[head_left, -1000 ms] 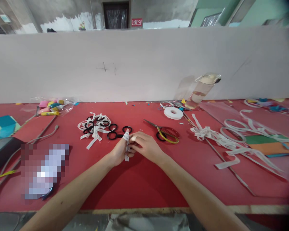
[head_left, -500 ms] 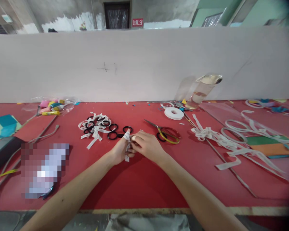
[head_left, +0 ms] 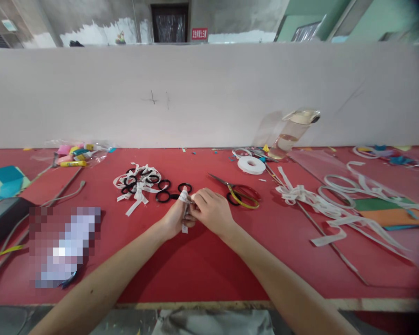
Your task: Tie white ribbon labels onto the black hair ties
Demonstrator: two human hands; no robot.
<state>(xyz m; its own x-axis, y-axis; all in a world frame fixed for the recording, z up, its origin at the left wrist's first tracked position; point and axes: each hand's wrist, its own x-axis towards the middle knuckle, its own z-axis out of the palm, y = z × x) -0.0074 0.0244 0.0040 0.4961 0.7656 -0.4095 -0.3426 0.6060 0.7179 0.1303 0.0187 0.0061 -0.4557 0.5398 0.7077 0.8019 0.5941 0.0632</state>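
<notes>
My left hand point(head_left: 174, 216) and my right hand point(head_left: 211, 209) meet at the middle of the red table point(head_left: 202, 265). Between their pinched fingers is a short white ribbon strip point(head_left: 184, 204), wrapped around a left fingertip with one end hanging down. Just beyond the fingers lie several black rings point(head_left: 167, 190), some tied with white ribbon in a heap point(head_left: 138, 181). Both hands are closed on the strip.
Scissors with yellow and red handles point(head_left: 239, 193) lie right of my hands. A white tape roll point(head_left: 251, 164) and a clear bottle point(head_left: 291, 132) stand behind. Loose white ribbon point(head_left: 321, 200) and coloured sheets point(head_left: 391, 209) fill the right side. Glue sticks point(head_left: 73, 156) sit far left. A white board wall point(head_left: 209, 93) backs the table.
Hands stay in place; the right fingers have shifted slightly up and left against the left fingertip, working the ribbon strip.
</notes>
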